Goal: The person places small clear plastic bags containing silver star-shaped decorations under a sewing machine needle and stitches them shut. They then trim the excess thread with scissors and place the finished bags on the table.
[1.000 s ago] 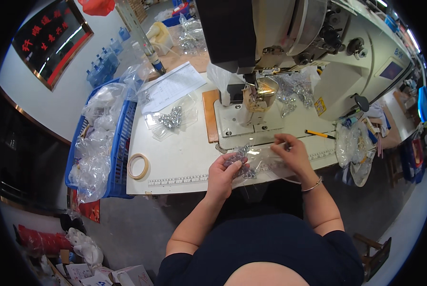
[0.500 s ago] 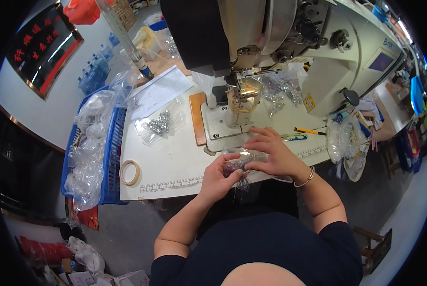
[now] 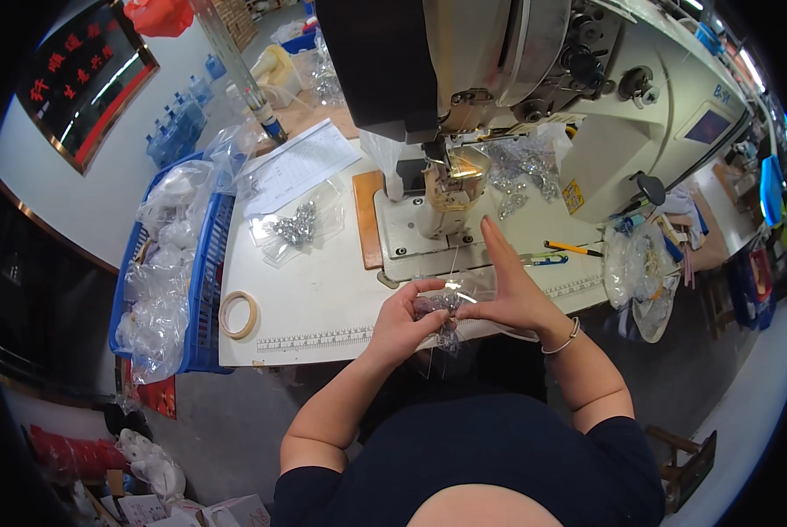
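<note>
My left hand [image 3: 400, 323] is closed on a small bundle of silvery, purplish shiny pieces in clear plastic [image 3: 447, 331], just past the table's front edge. The kind of pieces cannot be made out. My right hand [image 3: 514, 294] has its fingers stretched up and apart from the thumb, whose tip is at the bundle's right side. A clear plastic sheet or bag [image 3: 477, 287] shows between the two hands. Fine pale thread runs up from the bundle toward the sewing machine [image 3: 450, 189], whose needle area stands just beyond my hands.
A blue basket [image 3: 207, 290] filled with plastic bags stands left of the table. On the white top lie a tape roll [image 3: 238, 314], a bag of silvery pieces [image 3: 297, 224], a paper sheet [image 3: 310, 162], a yellow pen [image 3: 573, 249] and more silvery pieces [image 3: 523, 171].
My right hand's fingers have straightened and lifted away from the thumb. My left hand keeps its hold on the bundle, and the view has shifted slightly.
</note>
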{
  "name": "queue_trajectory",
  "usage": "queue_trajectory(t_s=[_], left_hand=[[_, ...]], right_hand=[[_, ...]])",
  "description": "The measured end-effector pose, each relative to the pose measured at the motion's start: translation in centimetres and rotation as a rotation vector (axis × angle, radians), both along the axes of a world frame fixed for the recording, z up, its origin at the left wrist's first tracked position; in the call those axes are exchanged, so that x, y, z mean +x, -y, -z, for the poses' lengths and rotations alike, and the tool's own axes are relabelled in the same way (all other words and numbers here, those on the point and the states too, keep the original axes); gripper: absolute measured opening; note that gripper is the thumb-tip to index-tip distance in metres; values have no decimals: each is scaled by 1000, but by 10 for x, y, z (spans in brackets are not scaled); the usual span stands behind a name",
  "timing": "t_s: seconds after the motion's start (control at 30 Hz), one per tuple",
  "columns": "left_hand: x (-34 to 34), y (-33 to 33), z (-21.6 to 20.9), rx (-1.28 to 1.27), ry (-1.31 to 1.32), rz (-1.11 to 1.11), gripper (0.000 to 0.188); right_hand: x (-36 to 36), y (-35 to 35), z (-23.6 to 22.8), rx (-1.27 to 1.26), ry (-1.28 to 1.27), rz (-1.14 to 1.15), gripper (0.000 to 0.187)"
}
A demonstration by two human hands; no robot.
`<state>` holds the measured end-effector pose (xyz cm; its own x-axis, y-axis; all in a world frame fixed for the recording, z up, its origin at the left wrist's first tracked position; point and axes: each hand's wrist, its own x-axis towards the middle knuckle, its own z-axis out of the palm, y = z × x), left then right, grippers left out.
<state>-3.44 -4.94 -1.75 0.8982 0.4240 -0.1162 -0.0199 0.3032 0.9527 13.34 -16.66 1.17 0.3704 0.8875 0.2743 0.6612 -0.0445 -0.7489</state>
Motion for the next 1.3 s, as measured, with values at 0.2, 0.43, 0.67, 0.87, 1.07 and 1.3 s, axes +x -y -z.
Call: queue_trajectory(t_s=[0.2,0.43,0.67,0.87,1.07,1.3], left_hand=[[-1,1,-5,-15,-17,-5,44],[-2,0,1,-76,11,-54,43],[1,3,6,-84,54,-72,44],[-1,5,7,-75,27,-54,44],[-3,6,4,-99,30,-54,44],[-1,-2,15,-395,124,-356,36]], right_hand=[[20,-2,10,-365,-187,-204,104],[11,-5,21,76,-99,139,71],[10,2,12,105,160,-83,45],[6,-1,13,27,-90,-177,46],[18,-9,19,23,-13,-329,59],[21,-5,11,196,-145,136,51]])
